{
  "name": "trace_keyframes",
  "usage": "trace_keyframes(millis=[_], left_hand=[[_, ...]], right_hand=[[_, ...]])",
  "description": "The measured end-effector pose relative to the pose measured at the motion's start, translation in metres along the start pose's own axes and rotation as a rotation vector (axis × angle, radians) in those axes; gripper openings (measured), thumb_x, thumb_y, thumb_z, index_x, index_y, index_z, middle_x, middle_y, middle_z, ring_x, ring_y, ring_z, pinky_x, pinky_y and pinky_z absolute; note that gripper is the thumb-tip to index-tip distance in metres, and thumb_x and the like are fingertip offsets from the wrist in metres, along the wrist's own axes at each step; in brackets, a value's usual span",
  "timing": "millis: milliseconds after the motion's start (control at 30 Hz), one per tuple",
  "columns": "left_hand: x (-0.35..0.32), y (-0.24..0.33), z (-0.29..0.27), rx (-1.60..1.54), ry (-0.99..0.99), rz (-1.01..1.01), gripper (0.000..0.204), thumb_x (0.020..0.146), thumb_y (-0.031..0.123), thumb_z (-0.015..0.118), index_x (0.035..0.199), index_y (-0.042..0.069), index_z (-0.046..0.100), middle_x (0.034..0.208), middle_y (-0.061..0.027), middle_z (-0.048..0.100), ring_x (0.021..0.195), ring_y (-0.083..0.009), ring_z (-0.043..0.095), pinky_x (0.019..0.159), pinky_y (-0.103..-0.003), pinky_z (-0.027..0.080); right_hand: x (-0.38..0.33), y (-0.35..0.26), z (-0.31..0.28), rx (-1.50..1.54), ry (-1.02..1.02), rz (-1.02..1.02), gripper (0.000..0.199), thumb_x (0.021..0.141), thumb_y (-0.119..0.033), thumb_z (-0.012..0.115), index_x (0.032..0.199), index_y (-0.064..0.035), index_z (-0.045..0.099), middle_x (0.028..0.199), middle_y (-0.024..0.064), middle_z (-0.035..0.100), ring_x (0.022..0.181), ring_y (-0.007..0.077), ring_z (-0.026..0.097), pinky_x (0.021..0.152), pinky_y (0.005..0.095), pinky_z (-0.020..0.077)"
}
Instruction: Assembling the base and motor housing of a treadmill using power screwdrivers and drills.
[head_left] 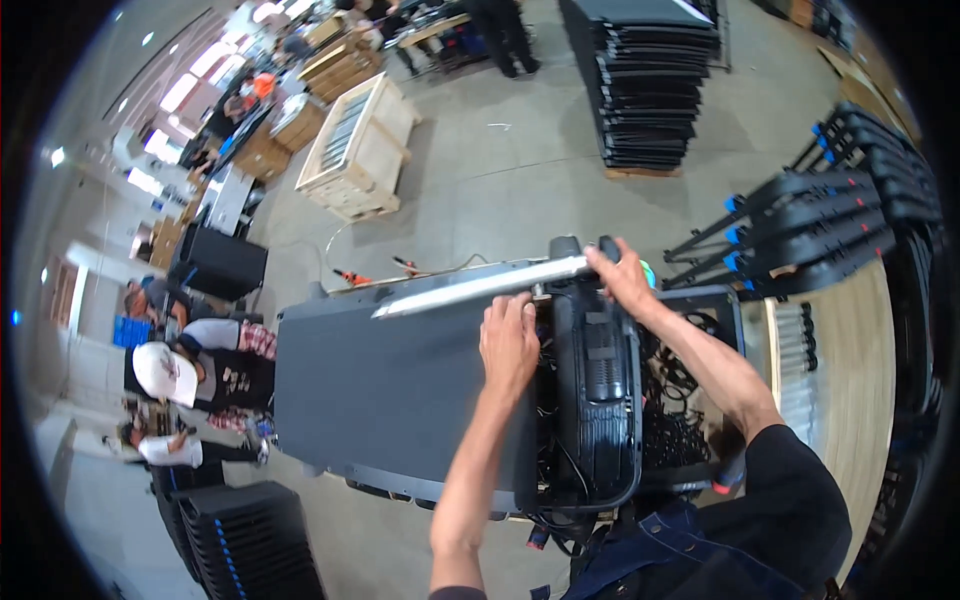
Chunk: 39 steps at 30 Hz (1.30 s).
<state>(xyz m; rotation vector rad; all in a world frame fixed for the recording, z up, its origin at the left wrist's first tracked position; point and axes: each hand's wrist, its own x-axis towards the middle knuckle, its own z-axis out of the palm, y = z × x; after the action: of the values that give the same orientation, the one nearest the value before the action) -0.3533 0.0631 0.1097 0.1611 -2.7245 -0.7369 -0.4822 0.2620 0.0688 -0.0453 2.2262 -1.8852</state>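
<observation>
A treadmill with a wide dark belt lies in front of me, its motor compartment uncovered at the right end. My right hand is closed around the dark-capped right end of a long silver rail. The rail slants over the treadmill's far side, its left end slightly blurred. Just below the rail, my left hand is over the belt's right end, beside the compartment. Its fingers are bent and close together; whatever they may hold is hidden.
Right of the treadmill is a bin of dark cables, beside a wooden table. Black upright parts stand behind. A wooden crate and a tall stack of black panels stand farther off. A person in a white cap is at the treadmill's left end.
</observation>
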Motion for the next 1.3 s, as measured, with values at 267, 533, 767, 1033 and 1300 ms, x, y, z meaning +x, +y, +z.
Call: trace_keyframes(millis=[267, 533, 767, 1033, 1300], left_hand=[[0.071, -0.09, -0.016, 0.343, -0.318, 0.126, 0.025, 0.088, 0.021, 0.073, 0.105, 0.005, 0.062, 0.111, -0.0157, 0.062, 0.111, -0.0342, 0.059, 0.095, -0.048, 0.047], [0.071, -0.078, -0.028, 0.411, -0.05, 0.215, 0.032, 0.077, 0.019, 0.082, 0.103, 0.01, 0.065, 0.104, -0.008, 0.062, 0.103, -0.0315, 0.058, 0.086, -0.046, 0.044], [-0.093, -0.024, -0.095, 0.294, 0.226, -0.295, 0.023, 0.086, 0.02, 0.077, 0.105, 0.009, 0.071, 0.101, -0.0103, 0.067, 0.1, -0.0318, 0.063, 0.086, -0.043, 0.048], [-0.32, 0.028, -0.063, -0.645, 0.113, -1.12, 0.021, 0.095, 0.007, 0.069, 0.111, -0.005, 0.068, 0.094, -0.0111, 0.074, 0.089, -0.0168, 0.069, 0.082, -0.033, 0.056], [-0.321, 0.048, -0.041, -0.447, 0.38, -1.151, 0.021, 0.092, 0.006, 0.071, 0.109, -0.007, 0.07, 0.089, -0.0115, 0.074, 0.08, -0.017, 0.07, 0.075, -0.031, 0.057]], right_hand=[[0.124, 0.007, 0.018, -0.049, -0.133, 0.114, 0.099, 0.084, -0.068, 0.071, 0.138, 0.0109, 0.046, 0.06, 0.0035, 0.056, 0.046, 0.0129, 0.054, 0.039, 0.0286, 0.0425], [0.153, -0.023, 0.128, -0.258, -0.572, -0.077, 0.09, 0.082, -0.077, 0.065, 0.117, 0.0059, 0.063, 0.052, 0.0042, 0.053, 0.047, 0.0139, 0.054, 0.043, 0.0307, 0.0416], [0.136, -0.078, 0.18, -0.702, -1.114, -0.222, 0.092, 0.086, -0.085, 0.049, 0.118, -0.0009, 0.069, 0.067, 0.0076, 0.061, 0.054, 0.0159, 0.059, 0.05, 0.0323, 0.0512], [0.091, -0.072, 0.174, -0.724, -0.924, -0.304, 0.076, 0.102, -0.07, 0.039, 0.128, -0.0023, 0.064, 0.072, 0.0075, 0.059, 0.055, 0.0143, 0.058, 0.052, 0.0311, 0.0513], [0.085, -0.04, 0.13, -0.568, -0.725, -0.081, 0.082, 0.092, -0.075, 0.056, 0.098, 0.0054, 0.074, 0.08, 0.0119, 0.07, 0.066, 0.0184, 0.066, 0.062, 0.0324, 0.0562]])
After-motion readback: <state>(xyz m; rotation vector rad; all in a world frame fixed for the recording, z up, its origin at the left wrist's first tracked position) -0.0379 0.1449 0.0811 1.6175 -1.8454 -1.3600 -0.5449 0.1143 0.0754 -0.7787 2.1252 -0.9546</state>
